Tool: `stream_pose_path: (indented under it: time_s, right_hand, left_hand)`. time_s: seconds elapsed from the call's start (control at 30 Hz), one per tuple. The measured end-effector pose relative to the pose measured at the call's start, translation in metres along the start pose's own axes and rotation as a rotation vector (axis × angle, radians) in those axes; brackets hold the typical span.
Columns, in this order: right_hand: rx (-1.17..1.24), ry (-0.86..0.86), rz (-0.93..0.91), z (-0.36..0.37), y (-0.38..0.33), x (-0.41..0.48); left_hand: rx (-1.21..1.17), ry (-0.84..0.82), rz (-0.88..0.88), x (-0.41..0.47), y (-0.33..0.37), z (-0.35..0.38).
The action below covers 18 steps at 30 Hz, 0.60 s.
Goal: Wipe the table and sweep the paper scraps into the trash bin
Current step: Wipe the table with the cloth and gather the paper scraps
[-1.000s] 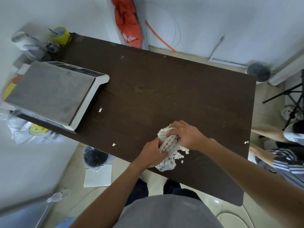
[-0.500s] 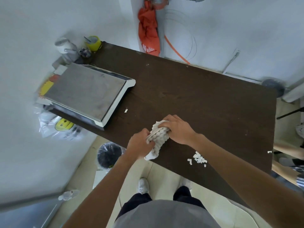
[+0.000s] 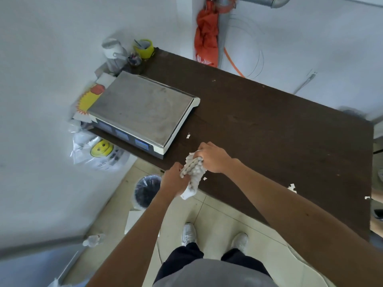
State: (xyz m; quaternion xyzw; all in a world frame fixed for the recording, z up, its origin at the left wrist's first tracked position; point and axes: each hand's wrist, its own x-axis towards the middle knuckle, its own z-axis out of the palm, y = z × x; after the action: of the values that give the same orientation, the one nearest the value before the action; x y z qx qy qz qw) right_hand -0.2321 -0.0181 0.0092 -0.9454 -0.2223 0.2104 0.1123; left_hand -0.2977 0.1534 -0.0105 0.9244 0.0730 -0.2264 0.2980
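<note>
Both hands, left (image 3: 175, 180) and right (image 3: 213, 157), closed in a firm grip on the cloth (image 3: 192, 172), have slid it left along the worktop (image 3: 269, 125) edge, nearer the bin (image 3: 147, 190), leaving scraps (image 3: 292, 187) behind to collect.

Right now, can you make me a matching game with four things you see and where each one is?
Things:
1. cloth
2. trash bin
3. scale
4. orange bag

Places:
A. on the floor by the table's near edge
B. hanging against the wall
C. on the table's left end
D. gripped in both hands

Pairs: 1-D, 2-A, 3-C, 4-B
</note>
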Motion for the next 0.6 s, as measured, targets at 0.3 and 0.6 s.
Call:
stream_pose_path:
  time_s: [0.3, 0.6]
  right_hand:
    - [-0.047, -0.082, 0.112, -0.001, 0.064, -0.055]
    - [-0.107, -0.081, 0.277, -0.006, 0.140, -0.137]
  left_hand:
    - [-0.089, -0.151, 0.030, -0.006, 0.059, 0.059]
    - [-0.264, -0.262, 0.085, -0.028, 0.139, 0.129]
